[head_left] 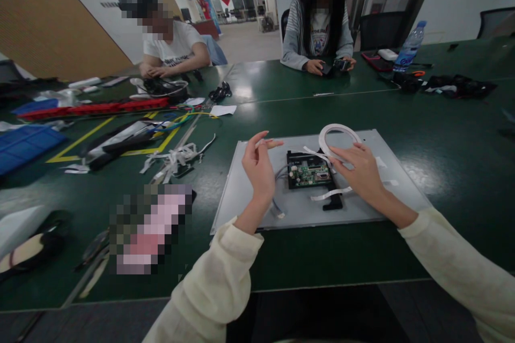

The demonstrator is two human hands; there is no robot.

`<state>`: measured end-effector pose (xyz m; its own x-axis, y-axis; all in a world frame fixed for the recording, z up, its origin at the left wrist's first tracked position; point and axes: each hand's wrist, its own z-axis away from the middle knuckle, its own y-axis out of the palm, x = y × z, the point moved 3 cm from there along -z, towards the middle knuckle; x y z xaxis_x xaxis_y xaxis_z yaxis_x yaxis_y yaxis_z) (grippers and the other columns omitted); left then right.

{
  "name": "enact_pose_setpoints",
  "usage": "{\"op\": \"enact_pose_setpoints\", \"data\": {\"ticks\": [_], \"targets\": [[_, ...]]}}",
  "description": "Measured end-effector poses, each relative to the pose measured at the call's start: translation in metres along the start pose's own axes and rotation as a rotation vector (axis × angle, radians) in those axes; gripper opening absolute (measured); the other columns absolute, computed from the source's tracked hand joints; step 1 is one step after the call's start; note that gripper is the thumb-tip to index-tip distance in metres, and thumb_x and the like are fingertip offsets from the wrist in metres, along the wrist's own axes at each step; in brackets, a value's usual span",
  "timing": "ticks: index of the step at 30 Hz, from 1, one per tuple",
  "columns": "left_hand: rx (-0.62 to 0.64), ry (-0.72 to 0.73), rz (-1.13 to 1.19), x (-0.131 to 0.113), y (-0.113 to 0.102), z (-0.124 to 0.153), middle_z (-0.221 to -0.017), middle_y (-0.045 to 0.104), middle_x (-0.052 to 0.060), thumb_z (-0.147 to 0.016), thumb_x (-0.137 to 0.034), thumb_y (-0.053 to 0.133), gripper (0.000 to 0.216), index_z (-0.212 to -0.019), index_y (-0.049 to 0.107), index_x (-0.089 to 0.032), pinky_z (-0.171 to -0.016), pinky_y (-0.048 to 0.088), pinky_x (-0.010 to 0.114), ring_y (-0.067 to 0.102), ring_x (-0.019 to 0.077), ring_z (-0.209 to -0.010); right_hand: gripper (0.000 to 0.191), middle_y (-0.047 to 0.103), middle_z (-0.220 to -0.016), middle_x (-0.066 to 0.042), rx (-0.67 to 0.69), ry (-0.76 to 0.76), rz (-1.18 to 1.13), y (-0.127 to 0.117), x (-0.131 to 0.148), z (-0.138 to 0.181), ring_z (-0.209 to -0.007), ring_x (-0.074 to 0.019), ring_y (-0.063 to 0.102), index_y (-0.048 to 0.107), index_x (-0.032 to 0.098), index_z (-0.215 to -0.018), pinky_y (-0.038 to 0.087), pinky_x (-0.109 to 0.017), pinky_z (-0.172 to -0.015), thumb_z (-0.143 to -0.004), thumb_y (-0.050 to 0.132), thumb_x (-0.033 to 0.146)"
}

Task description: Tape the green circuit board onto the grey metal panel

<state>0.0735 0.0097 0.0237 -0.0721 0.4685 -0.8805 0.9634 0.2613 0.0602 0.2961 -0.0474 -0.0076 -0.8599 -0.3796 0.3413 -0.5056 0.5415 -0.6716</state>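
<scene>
My right hand grips a roll of white tape, its fingers at the ring's lower right edge. The ring is tilted up above a grey flat panel. My left hand is raised over the panel's left part, fingers bent and apart, with no object visible in it. Between my hands a green circuit board sits in a black bracket on the panel. White strips cross near it, one a flat white ribbon. A thin grey cable ends in a small connector by my left wrist.
Left of the panel lie a phone and a heap of white strips. Farther left are a blue tray and a red strip. Two people sit across the green table. A water bottle stands far right.
</scene>
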Motion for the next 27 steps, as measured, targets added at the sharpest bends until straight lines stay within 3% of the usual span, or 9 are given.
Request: {"op": "enact_pose_setpoints", "data": {"ticks": [4,7,9,14,20,24,27], "targets": [[-0.057,0.114,-0.048,-0.007,-0.006,-0.005,-0.087,0.071,0.002,-0.093,-0.03,0.044,0.019,-0.103,0.057,-0.021,-0.089,0.045,0.031,0.067,0.016,-0.089,0.031,0.071,-0.086,-0.004,-0.014,-0.016,0.041,-0.001,-0.004,0.0,-0.08,-0.0162,0.062,0.067,0.019,-0.112,0.033,-0.04,-0.1,-0.092,0.05,0.036],[-0.035,0.277,-0.209,-0.018,-0.007,-0.002,-0.101,0.067,0.005,-0.093,-0.027,0.043,0.02,-0.107,0.055,-0.02,-0.089,0.044,0.032,0.063,0.0165,-0.097,0.031,0.071,-0.085,-0.003,-0.016,-0.087,0.081,-0.002,0.0,0.0,-0.08,-0.0157,0.061,0.067,0.019,-0.112,0.032,-0.04,-0.1,-0.093,0.049,0.035],[0.075,0.437,-0.375,-0.025,-0.002,0.006,-0.107,0.065,0.007,-0.092,-0.025,0.044,0.02,-0.108,0.055,-0.019,-0.093,0.042,0.035,0.059,0.0184,-0.104,0.029,0.071,-0.084,-0.003,-0.013,-0.151,0.103,-0.004,0.006,-0.001,-0.078,-0.0154,0.06,0.067,0.019,-0.112,0.031,-0.04,-0.1,-0.093,0.05,0.034],[0.502,0.805,-0.674,-0.032,0.022,0.04,-0.113,0.063,0.01,-0.089,-0.023,0.048,0.024,-0.112,0.054,-0.017,-0.102,0.035,0.04,0.053,0.0228,-0.114,0.027,0.071,-0.083,-0.003,0.006,-0.264,0.152,-0.006,0.019,0.0,-0.077,-0.0154,0.059,0.064,0.019,-0.115,0.03,-0.04,-0.101,-0.093,0.051,0.028],[0.635,0.821,-0.896,-0.029,0.033,0.05,-0.102,0.063,0.009,-0.091,-0.027,0.046,0.022,-0.107,0.055,-0.015,-0.108,0.029,0.044,0.056,0.0222,-0.101,0.028,0.071,-0.086,-0.002,0.02,-0.302,0.16,-0.006,0.026,0.002,-0.079,-0.0156,0.06,0.062,0.018,-0.117,0.03,-0.04,-0.102,-0.091,0.052,0.023],[0.676,0.803,-0.933,-0.024,0.034,0.05,-0.085,0.063,0.007,-0.093,-0.027,0.044,0.017,-0.092,0.056,-0.014,-0.101,0.036,0.039,0.057,0.0195,-0.085,0.027,0.071,-0.085,-0.003,0.035,-0.302,0.169,-0.005,0.028,0.002,-0.079,-0.0158,0.06,0.063,0.018,-0.116,0.03,-0.04,-0.102,-0.092,0.051,0.024],[0.694,0.786,-0.925,-0.021,0.034,0.052,-0.084,0.063,0.006,-0.094,-0.027,0.042,0.019,-0.09,0.055,-0.015,-0.093,0.04,0.037,0.057,0.0198,-0.084,0.027,0.071,-0.086,-0.003,0.041,-0.298,0.18,-0.004,0.029,0.003,-0.08,-0.016,0.06,0.063,0.018,-0.115,0.029,-0.04,-0.102,-0.092,0.051,0.023]]}}
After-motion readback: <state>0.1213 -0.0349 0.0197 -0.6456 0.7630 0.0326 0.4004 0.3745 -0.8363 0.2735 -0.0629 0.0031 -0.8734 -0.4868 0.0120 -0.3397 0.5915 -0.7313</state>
